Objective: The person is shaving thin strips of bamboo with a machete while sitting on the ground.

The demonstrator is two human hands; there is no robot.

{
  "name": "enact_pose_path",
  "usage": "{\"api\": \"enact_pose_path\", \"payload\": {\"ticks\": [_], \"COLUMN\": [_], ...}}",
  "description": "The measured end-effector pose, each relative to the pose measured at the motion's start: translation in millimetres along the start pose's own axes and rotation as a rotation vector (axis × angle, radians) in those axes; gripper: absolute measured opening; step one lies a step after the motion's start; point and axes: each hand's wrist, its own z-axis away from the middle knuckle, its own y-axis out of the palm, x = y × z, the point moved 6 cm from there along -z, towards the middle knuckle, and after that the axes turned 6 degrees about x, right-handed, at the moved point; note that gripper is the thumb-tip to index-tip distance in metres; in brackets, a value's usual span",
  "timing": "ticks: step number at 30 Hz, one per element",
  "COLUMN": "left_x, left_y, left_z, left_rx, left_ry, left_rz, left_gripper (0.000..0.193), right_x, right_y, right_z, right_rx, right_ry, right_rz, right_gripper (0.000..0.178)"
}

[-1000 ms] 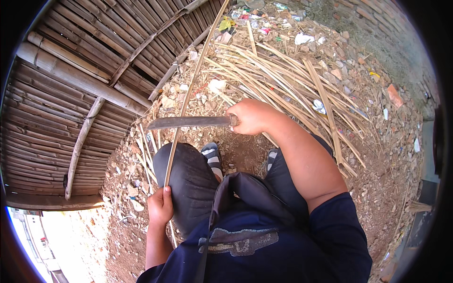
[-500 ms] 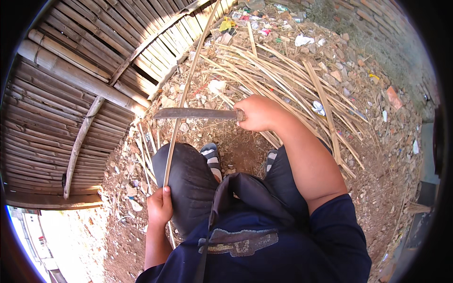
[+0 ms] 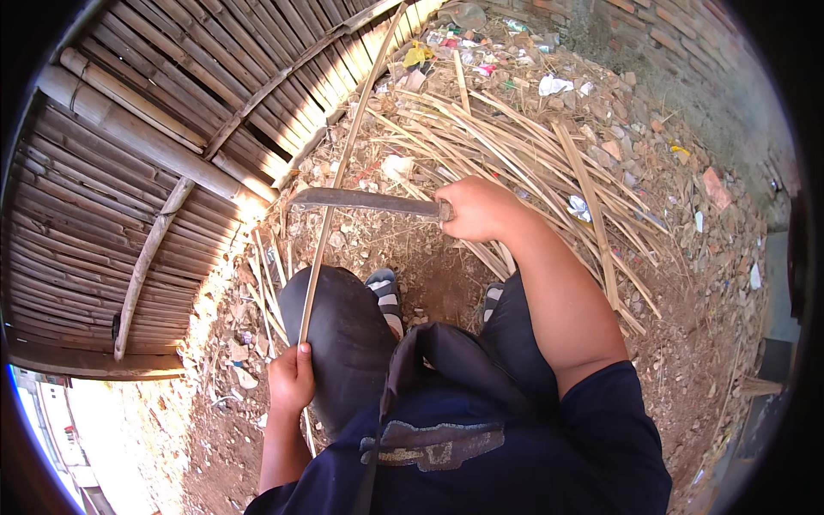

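Observation:
A long, thin bamboo strip (image 3: 330, 225) runs from beside my left thigh up toward the bamboo wall. My left hand (image 3: 292, 376) is closed round its lower part, thumb on top, next to my left knee. In my right hand (image 3: 475, 209) is a machete (image 3: 378, 201), gripped by its handle, which the fingers mostly hide. Its dark blade points left, roughly level, and crosses the strip well above my left hand. Whether the edge touches the strip I cannot tell.
Beyond my right hand lies a pile of split bamboo strips (image 3: 524, 159) on ground strewn with rubble and litter. A bamboo slat wall (image 3: 112, 223) stands at left, a brick wall (image 3: 669, 43) at far right. More strips (image 3: 268, 279) lean beside my left knee.
The machete has shifted slightly right with my right hand, and its handle end has dipped a little. My left hand keeps its hold on the bamboo strip.

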Motion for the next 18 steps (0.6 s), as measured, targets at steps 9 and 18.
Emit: {"api": "enact_pose_path", "payload": {"ticks": [9,18], "left_x": [-9,-2], "left_y": [-8,-9], "left_z": [14,7], "left_rx": [-0.008,0.010], "left_ry": [0.028,-0.002], "left_rz": [-0.055,-0.068], "left_gripper": [0.047,0.047], "right_x": [24,44], "right_y": [3,3], "right_z": [18,24], "right_rx": [0.074,0.001], "right_ry": [-0.057,-0.080], "right_rz": [0.066,0.116], "right_gripper": [0.028,0.027]}}
